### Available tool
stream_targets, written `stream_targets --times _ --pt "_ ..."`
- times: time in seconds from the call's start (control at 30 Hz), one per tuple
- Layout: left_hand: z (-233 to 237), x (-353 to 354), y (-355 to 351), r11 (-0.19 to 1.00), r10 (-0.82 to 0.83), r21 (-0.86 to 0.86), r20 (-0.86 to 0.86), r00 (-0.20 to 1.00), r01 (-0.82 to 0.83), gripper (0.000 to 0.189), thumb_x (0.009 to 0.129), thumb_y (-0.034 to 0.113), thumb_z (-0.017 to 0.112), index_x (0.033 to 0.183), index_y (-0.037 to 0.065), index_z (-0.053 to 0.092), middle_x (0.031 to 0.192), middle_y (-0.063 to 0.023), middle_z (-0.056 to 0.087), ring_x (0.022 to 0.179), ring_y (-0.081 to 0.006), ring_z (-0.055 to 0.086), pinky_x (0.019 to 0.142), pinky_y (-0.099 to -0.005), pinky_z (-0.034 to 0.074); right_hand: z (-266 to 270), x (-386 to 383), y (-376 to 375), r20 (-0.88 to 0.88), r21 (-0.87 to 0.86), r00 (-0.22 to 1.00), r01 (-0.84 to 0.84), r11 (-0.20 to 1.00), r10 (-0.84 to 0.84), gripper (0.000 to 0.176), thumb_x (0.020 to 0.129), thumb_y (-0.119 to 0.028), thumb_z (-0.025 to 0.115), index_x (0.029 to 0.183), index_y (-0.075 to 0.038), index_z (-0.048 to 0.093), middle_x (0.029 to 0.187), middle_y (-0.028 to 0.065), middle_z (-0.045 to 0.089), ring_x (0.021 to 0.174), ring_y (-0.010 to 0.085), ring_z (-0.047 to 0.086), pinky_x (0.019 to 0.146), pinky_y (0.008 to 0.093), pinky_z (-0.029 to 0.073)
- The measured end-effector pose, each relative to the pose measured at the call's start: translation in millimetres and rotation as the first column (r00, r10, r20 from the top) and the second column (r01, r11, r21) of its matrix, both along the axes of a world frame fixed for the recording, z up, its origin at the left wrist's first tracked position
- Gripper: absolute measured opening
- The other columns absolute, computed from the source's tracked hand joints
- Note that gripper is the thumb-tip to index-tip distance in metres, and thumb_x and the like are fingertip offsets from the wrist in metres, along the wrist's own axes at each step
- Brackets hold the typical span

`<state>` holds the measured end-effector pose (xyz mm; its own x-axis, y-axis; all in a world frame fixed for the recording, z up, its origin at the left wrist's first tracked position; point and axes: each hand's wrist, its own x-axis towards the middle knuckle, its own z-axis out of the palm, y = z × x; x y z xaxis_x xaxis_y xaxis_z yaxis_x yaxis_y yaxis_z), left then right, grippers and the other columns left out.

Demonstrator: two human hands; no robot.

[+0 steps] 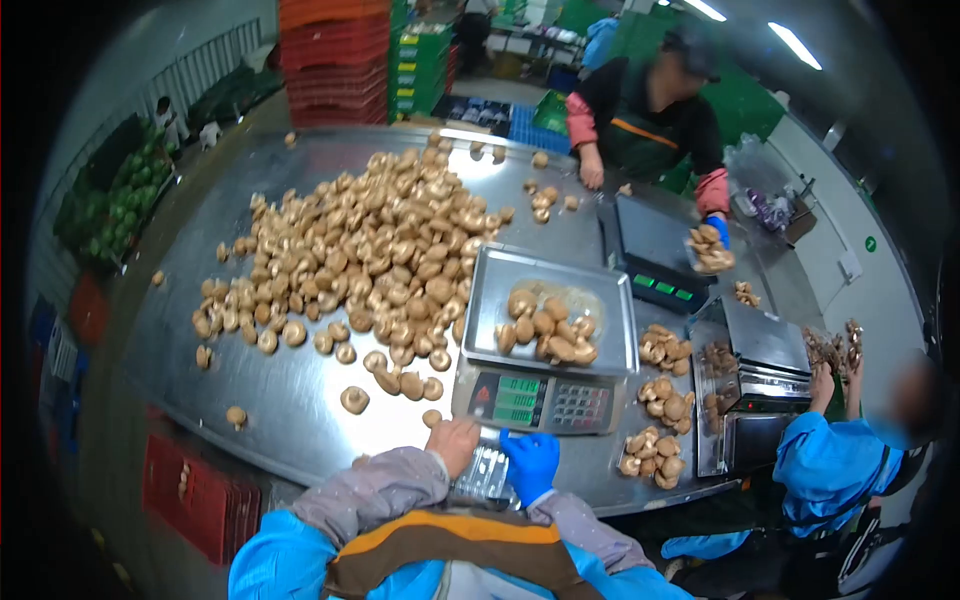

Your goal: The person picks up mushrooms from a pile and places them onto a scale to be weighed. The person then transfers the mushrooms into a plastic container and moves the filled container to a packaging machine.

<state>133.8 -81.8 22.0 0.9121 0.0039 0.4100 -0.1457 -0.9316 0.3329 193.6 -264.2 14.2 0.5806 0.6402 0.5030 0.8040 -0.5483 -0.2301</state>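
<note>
My bare left hand [455, 443] is closed on the left edge of a clear plastic tray [483, 472] at the table's front edge. On the tray's right side, my right hand [530, 466] in a blue glove grips it, fingers curled. The tray lies low against my apron, partly hidden by my hands. Just beyond stands a digital scale [540, 400] with green displays. Its metal pan [480, 335] holds a clear tray and several brown mushrooms [548, 330]. A loose mushroom [431, 418] sits right by my left hand.
A large mushroom pile [370, 250] covers the left of the steel table [290, 410]. Filled mushroom packs [655, 455] line up right of the scale. Opposite, a co-worker [650, 120] holds a pack near another scale [660, 250]; another person [840, 455] works at right beside a machine [760, 350].
</note>
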Motion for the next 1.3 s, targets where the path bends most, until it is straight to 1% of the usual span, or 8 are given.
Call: stream_targets --times 0.27,0.5,0.7,0.9,1.0,1.1,1.2,1.3 --pt "-2.7 -13.5 -0.5 0.986 -0.140 -0.106 -0.078 0.987 0.131 0.009 0.074 0.014 0.061 0.079 0.008 0.057 0.079 -0.0071 0.057 0.079 -0.0269 0.057 0.070 -0.0390 0.044 0.3 -9.2 2.9 -0.122 0.019 0.987 -0.107 0.994 0.109 0.036 0.063 -0.004 0.064 0.094 -0.020 0.070 0.077 0.0015 0.057 0.080 0.0265 0.052 0.075 0.0405 0.040" --pt "28.3 -36.0 12.2 0.909 -0.398 -0.270 -0.342 0.851 0.317 0.053 0.062 0.030 0.081 0.104 0.007 0.061 0.097 -0.0078 0.058 0.100 -0.0275 0.051 0.084 -0.0394 0.042 46.4 -10.9 -4.4 -0.440 -0.028 0.835 -0.381 0.924 0.331 0.018 0.070 -0.015 0.070 0.088 -0.014 0.069 0.077 0.0070 0.059 0.077 0.0292 0.054 0.071 0.0406 0.042" --pt "41.9 -37.6 12.0 0.911 -0.391 -0.103 -0.529 0.753 0.400 0.055 0.059 0.023 0.082 0.109 0.013 0.061 0.109 -0.0051 0.054 0.109 -0.0257 0.045 0.090 -0.0418 0.036 55.0 -11.1 -11.9 -0.575 -0.241 0.746 -0.547 0.802 0.336 0.021 0.073 -0.023 0.068 0.091 -0.013 0.069 0.085 0.0130 0.063 0.080 0.0337 0.059 0.071 0.0440 0.047" --pt "43.2 -34.1 16.1 0.895 -0.418 -0.131 -0.583 0.696 0.427 0.042 0.061 0.024 0.080 0.101 0.017 0.069 0.115 -0.0045 0.053 0.114 -0.0247 0.042 0.089 -0.0433 0.035 48.3 3.2 -13.5 -0.705 -0.104 0.610 -0.593 0.798 0.362 0.021 0.075 -0.020 0.068 0.094 -0.011 0.070 0.084 0.0131 0.064 0.077 0.0321 0.061 0.069 0.0405 0.049" --pt "44.9 -34.1 20.7 0.883 -0.456 -0.162 -0.515 0.726 0.440 0.039 0.064 0.021 0.078 0.101 0.014 0.069 0.107 -0.0064 0.057 0.104 -0.0259 0.050 0.085 -0.0427 0.040 61.5 29.6 -18.9 -0.721 0.093 0.630 -0.326 0.941 0.289 0.021 0.078 -0.014 0.068 0.098 -0.009 0.070 0.083 0.0123 0.064 0.075 0.0263 0.063 0.069 0.0347 0.050" --pt "17.6 -11.9 39.7 0.650 -0.561 -0.756 -0.408 0.720 0.079 0.035 0.066 0.017 0.075 0.099 0.010 0.068 0.093 -0.0093 0.060 0.089 -0.0281 0.056 0.078 -0.0417 0.045 74.8 64.6 -27.4 -0.683 0.215 0.708 -0.042 0.976 0.181 0.018 0.081 -0.008 0.066 0.100 -0.007 0.069 0.084 0.0096 0.065 0.077 0.0186 0.063 0.071 0.0294 0.050" --pt "38.5 8.3 70.3 0.948 -0.016 -0.303 -0.342 0.940 -0.094 0.035 0.069 0.010 0.068 0.103 0.005 0.064 0.096 -0.0131 0.062 0.096 -0.0300 0.058 0.083 -0.0376 0.046 71.8 80.4 -29.0 -0.656 0.317 0.738 0.077 0.945 0.160 0.016 0.083 -0.008 0.066 0.099 -0.006 0.069 0.085 0.0085 0.066 0.079 0.0164 0.064 0.073 0.0282 0.050" --pt "-2.4 21.9 92.5 0.975 0.194 0.167 -0.285 0.939 -0.150 0.050 0.066 0.012 0.069 0.115 0.009 0.058 0.105 -0.0091 0.059 0.112 -0.0288 0.049 0.092 -0.0377 0.040 72.7 69.4 -9.9 -0.660 0.221 0.737 0.007 0.975 0.144 0.019 0.082 -0.008 0.066 0.101 -0.006 0.069 0.088 0.0101 0.066 0.081 0.0195 0.065 0.073 0.0299 0.051"
